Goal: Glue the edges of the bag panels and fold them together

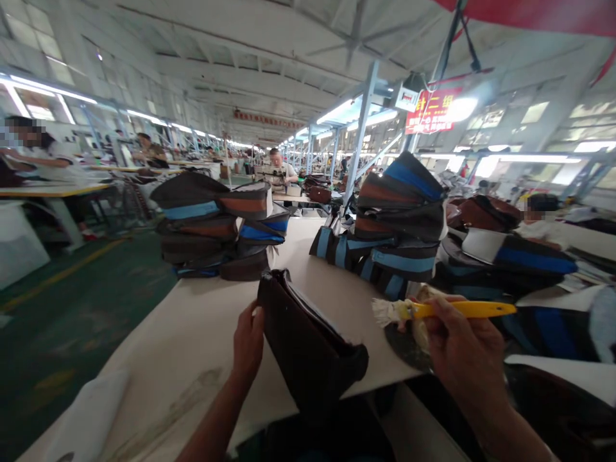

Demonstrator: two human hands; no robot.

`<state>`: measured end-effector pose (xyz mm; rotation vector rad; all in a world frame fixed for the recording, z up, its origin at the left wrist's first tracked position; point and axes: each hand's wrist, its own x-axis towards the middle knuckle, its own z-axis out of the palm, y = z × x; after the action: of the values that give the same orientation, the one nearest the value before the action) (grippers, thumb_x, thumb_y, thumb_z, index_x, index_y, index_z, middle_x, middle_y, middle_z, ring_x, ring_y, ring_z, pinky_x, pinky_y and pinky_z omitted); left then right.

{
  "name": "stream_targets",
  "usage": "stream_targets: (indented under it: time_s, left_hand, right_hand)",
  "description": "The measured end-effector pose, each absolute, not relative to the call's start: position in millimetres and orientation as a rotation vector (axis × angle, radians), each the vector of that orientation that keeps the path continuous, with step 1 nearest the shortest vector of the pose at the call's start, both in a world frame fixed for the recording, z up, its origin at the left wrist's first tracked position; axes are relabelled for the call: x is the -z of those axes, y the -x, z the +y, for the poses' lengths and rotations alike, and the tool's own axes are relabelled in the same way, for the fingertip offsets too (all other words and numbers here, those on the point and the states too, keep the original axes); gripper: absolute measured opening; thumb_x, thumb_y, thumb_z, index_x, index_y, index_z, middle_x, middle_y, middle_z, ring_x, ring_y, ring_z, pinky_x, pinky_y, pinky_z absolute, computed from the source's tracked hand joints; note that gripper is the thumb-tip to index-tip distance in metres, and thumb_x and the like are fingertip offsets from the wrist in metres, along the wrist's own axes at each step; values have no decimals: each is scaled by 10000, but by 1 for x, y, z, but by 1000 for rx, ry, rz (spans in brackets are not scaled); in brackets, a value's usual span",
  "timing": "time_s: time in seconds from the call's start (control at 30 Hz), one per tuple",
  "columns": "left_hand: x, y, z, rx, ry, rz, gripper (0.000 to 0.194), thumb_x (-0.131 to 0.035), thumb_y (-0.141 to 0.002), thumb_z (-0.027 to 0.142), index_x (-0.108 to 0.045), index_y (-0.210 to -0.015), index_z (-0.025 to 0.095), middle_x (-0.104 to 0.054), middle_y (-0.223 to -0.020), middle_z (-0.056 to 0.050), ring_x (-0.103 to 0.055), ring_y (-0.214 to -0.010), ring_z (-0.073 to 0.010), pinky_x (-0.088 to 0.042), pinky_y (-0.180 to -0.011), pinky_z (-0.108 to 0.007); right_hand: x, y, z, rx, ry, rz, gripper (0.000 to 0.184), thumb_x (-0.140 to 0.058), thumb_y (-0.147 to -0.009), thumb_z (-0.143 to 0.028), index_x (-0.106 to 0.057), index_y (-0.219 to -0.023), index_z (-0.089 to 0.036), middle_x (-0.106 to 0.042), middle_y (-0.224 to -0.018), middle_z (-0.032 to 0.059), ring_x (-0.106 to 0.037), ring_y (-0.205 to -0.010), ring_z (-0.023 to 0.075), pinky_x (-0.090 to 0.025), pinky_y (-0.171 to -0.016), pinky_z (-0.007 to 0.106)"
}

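A dark brown bag piece (308,340) stands tilted at the near edge of the pale worktable (192,327), with a folded upper edge. My left hand (249,340) grips its left end, thumb on the near side and some fingers hidden behind it. To the right, my right hand (457,340) is closed around a yellow-handled brush (481,309). The brush's whitish, caked bristles (384,312) point left, apart from the bag piece. Behind that hand, a crusted container (424,321) is partly hidden; its contents do not show.
Stacks of dark bag parts with blue and brown panels stand at the back left (219,224) and back right (402,224) of the table. More bag parts (524,263) lie at the right. A white roll (91,410) is at the near left. Several people work farther off.
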<state>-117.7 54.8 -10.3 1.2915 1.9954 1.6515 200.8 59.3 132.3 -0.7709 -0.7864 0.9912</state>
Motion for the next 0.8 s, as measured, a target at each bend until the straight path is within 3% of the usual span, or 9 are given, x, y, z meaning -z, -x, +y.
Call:
stream_targets:
  time_s: [0.1,0.17,0.23,0.4,0.53,0.8]
  left_hand:
    - [30,60,10,-1638,-1639,1904,577,-494,-863,628,-578,-1209,174,-569,-1238,-140,-548,-1166,-292,-475,-985,-461]
    - [39,22,-8,-1624,-1904,1911,744,-674,-716,677,-548,-1246,170,-560,-1215,-158,-553,-1140,-325,-502,-949,-485]
    - [42,-5,-11,-1626,-1987,1962,792,-745,-684,625,-519,-1290,167,-562,-1196,-164,-573,-1105,-323,-531,-910,-476]
    - [32,-20,20,-1658,-1823,1827,407,-551,-923,330,-541,-1304,190,-604,-1111,-106,-629,-1013,-214,-550,-884,-359]
    - [20,-3,32,-1616,-1716,1684,391,-508,-925,324,-615,-1255,144,-652,-1106,-129,-628,-1052,-239,-514,-957,-391]
    - [-32,21,12,-1436,-1561,1443,406,-594,-864,376,-672,-1232,222,-681,-1194,-69,-544,-1232,-274,-406,-1084,-415]
  right_hand:
    - [-131,-201,60,-975,767,-815,224,-835,-706,-296,-679,-784,-156,-561,-581,-31,-547,-548,56,-443,-500,89]
    - [-131,-197,59,-967,756,-849,213,-820,-731,-299,-667,-783,-161,-553,-591,-38,-528,-544,49,-439,-511,95]
    - [-129,-190,56,-973,747,-911,213,-801,-761,-315,-648,-780,-167,-537,-589,-44,-513,-536,53,-440,-516,120]
    - [-122,-187,51,-925,748,-1132,201,-728,-844,-360,-641,-822,-180,-530,-614,-31,-576,-617,119,-482,-575,213]
    - [-131,-194,56,-655,796,-1263,199,-692,-871,-368,-658,-824,-178,-566,-656,-10,-551,-593,130,-497,-614,266]
    - [-147,-151,71,-504,543,-1926,146,-592,-919,-278,-639,-813,-190,-634,-806,30,-627,-754,165,-514,-718,287]
